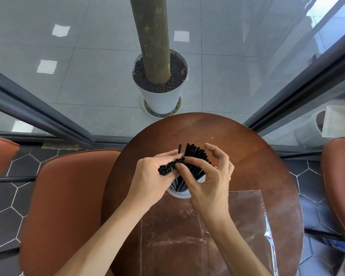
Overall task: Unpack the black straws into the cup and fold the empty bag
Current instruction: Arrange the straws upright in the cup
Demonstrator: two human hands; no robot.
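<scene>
Head view: both hands hide cup (178, 193); bag (203, 234) lies nearer.

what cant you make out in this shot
- Head view: the white cup is mostly covered by the left hand and right hand; only its near rim shows.
- The black straws: their number is too small to count.
- The clear bag: its near end is cut off by the bottom edge.
</scene>
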